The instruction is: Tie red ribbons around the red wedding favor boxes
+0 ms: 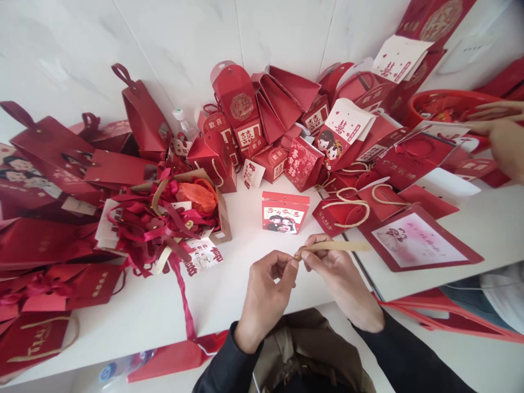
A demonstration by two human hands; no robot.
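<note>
Above the table's front edge, my left hand [268,292] and my right hand [341,275] meet, fingertips pinched together. Between them is one end of a beige strap [338,246], with a small brass-coloured stud at that end. The strap's free end sticks out to the right over my right hand. Just beyond my fingers, a small red gift box [285,214] stands upright, with a cartoon couple on its white front panel. My fingers partly hide the stud, so I cannot tell how it sits in the strap.
A carton [223,224] of red straps and ribbons stands left, one ribbon hanging over the edge. Red gift bags line the wall and left side. A red framed card [423,238] lies right. Another person's hand [505,134] is by a red basin [417,112].
</note>
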